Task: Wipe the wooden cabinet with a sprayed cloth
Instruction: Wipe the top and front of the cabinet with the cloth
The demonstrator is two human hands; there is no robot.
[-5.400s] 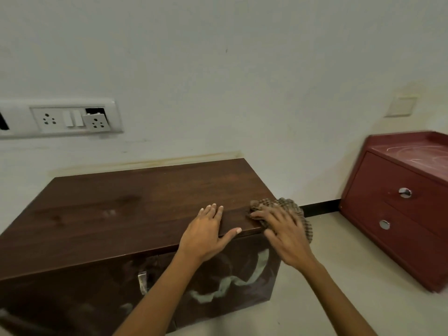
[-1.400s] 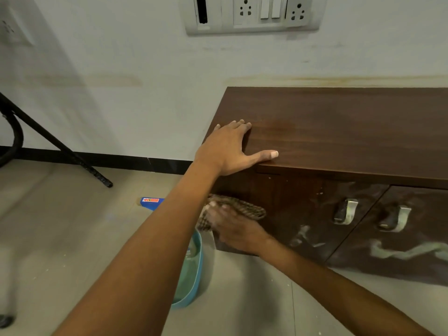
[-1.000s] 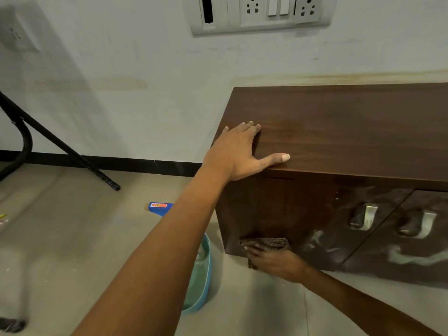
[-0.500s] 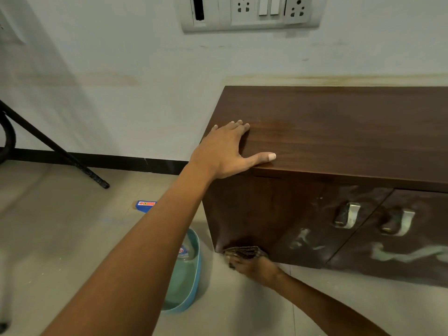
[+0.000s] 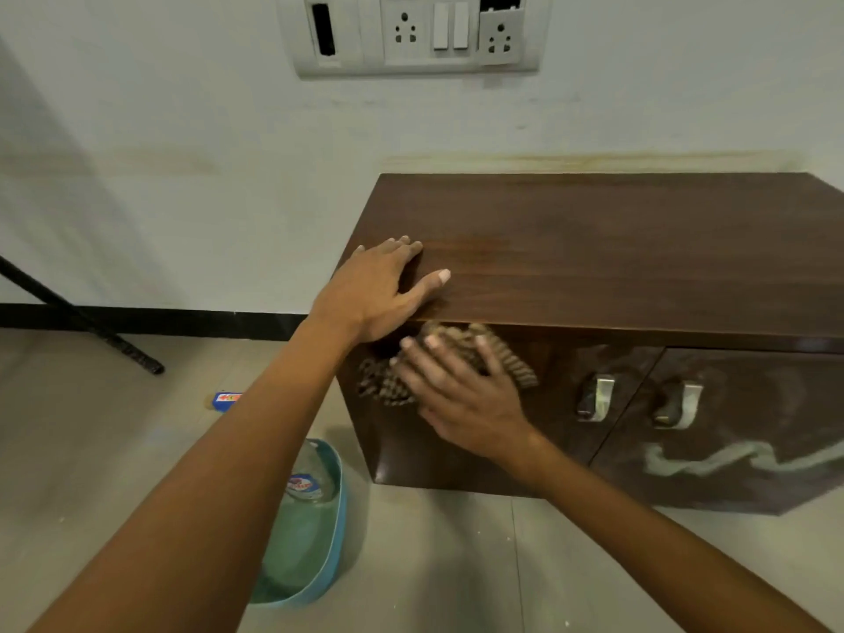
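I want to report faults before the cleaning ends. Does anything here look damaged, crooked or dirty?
Yes. On the wall switch panel, the right socket sits lower than its neighbours, leaving a dark gap above it, and the leftmost slot is an open black hole. A pale wavy smear crosses the right cabinet door.

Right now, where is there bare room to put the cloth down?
The cabinet top is bare everywhere right of the left hand at its near-left corner. The floor before the doors, right of the blue basin, is bare too. Crowded: the front's upper left, where the right hand presses the cloth.
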